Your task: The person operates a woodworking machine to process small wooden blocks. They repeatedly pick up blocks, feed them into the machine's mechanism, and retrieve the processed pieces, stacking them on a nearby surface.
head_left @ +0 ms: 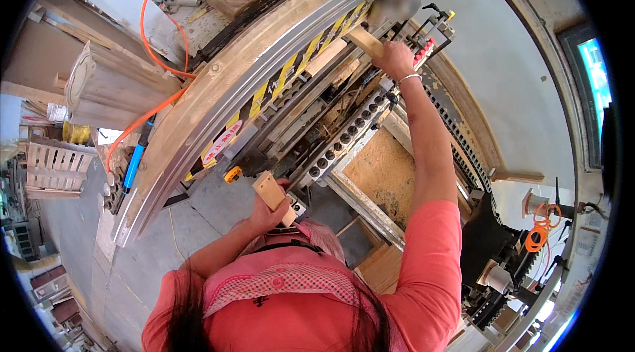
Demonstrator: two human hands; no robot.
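Close to my waist, my left hand (266,214) is closed around a short wooden block (268,189) with a small dark hole near its upper end. My right arm reaches far forward over the machine (350,130). There my right hand (395,61) grips the near end of another pale wooden piece (364,42), which points toward the far left. That piece lies near the yellow-and-black striped rail (301,61). Some fingers of both hands are hidden behind the wood and the hands themselves.
A box of sawdust (380,170) sits within the machine frame. An orange hose (143,18) loops along the left beam, near a blue-handled tool (135,165). A small yellow object (233,175) is by the rail's near end. A lit screen (594,77) stands at right.
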